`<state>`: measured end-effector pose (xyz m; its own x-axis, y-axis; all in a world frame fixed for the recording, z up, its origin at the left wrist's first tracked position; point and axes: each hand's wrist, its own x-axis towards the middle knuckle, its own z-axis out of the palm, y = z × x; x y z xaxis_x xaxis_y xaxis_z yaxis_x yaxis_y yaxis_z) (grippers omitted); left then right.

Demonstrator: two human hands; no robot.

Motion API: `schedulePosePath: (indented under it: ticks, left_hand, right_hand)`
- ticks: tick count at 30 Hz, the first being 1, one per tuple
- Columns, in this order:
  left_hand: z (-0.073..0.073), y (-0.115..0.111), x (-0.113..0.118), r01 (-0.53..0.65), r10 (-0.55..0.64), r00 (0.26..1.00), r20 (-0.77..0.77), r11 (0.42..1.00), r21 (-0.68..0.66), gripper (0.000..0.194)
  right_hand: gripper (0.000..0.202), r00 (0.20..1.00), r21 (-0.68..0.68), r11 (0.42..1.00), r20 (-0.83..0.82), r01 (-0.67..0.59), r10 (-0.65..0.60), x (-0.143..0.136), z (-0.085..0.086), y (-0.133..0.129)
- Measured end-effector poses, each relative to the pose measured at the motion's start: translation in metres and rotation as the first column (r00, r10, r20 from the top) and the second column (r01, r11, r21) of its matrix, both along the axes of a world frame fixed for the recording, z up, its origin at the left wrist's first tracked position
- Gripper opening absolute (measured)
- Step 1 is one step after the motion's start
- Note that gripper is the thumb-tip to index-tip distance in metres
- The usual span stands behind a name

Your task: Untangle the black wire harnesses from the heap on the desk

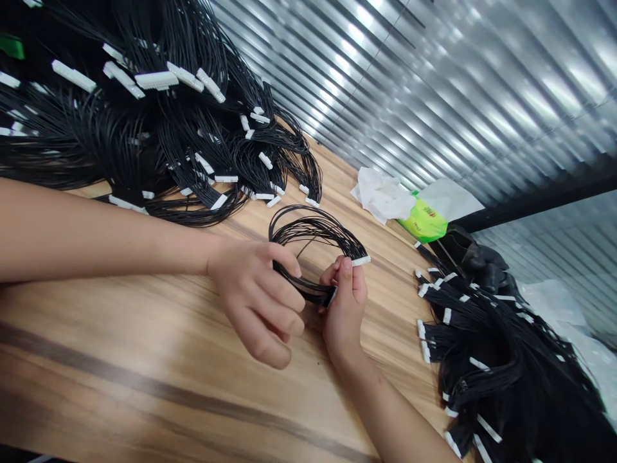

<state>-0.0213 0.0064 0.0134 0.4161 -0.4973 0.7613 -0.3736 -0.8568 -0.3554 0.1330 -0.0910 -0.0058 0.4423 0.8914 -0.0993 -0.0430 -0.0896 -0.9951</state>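
Observation:
A looped bundle of thin black wires (318, 226) lies between my two hands above the wooden table. One end carries a white connector (361, 261), the other a dark connector (330, 296). My right hand (344, 308) is closed on the bundle's connector ends, thumb up beside the white one. My left hand (260, 299) has its fingers curled around the left side of the loop, the thumb and index finger at the wires. Part of the wires is hidden behind its fingers.
Large heaps of black wire harnesses with white connectors lie at the upper left (178, 128) and right (501, 360) of the wooden table (183, 379). Behind stand a green tissue pack (424, 220), white tissue paper (383, 193) and a corrugated metal wall (409, 83).

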Motion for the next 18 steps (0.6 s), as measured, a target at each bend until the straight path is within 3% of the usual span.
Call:
schedulePosePath:
  ticks: [3,5,6,8,10,12,13,16,17,18]
  left_hand:
    - [0.004,-0.001,0.0,-0.016,-0.086,0.932,-0.353,0.961,-0.276,0.008]
    - [0.002,0.001,-0.001,-0.087,-0.136,0.873,-0.468,0.901,-0.425,0.011]
    - [0.0,0.003,-0.001,-0.105,-0.122,0.892,-0.436,0.881,-0.462,0.013]
    - [-0.006,0.006,0.0,-0.112,-0.008,0.974,-0.226,0.852,-0.512,0.019]
    - [-0.012,0.009,0.003,-0.141,0.165,0.986,-0.023,0.754,-0.642,0.024]
    - [-0.015,0.013,0.008,-0.146,0.305,0.952,0.038,0.558,-0.817,0.025]
    - [-0.016,0.015,0.01,-0.141,0.304,0.953,0.0,0.443,-0.885,0.025]
    - [-0.017,0.022,0.016,-0.144,0.145,0.981,-0.133,0.073,-0.987,0.033]
    - [-0.017,0.024,0.017,-0.17,0.09,0.981,-0.171,-0.013,-0.985,0.036]
    - [-0.017,0.025,0.017,-0.21,0.058,0.975,-0.213,-0.056,-0.976,0.039]
  right_hand:
    - [0.032,1.0,0.023,1.0,0.0,0.013,-0.013,0.0,-0.001,0.0]
    - [0.032,1.0,0.035,0.999,-0.022,0.018,-0.017,0.0,-0.002,0.001]
    - [0.032,0.999,0.034,0.999,-0.03,0.017,-0.016,0.0,-0.003,0.001]
    - [0.032,0.999,0.015,1.0,-0.033,0.013,-0.012,0.001,-0.003,0.001]
    - [0.032,1.0,-0.019,1.0,-0.026,0.013,-0.013,0.001,-0.003,0.001]
    - [0.033,1.0,-0.05,0.999,-0.02,0.014,-0.015,0.001,-0.002,0.0]
    - [0.033,1.0,-0.063,0.998,-0.016,0.011,-0.012,0.001,-0.002,0.0]
    - [0.034,1.0,-0.086,0.996,0.009,0.003,-0.002,0.001,-0.001,-0.001]
    - [0.035,1.0,-0.089,0.996,0.018,-0.002,0.004,0.0,-0.001,-0.001]
    - [0.035,1.0,-0.09,0.996,0.025,-0.009,0.011,0.0,-0.001,-0.001]
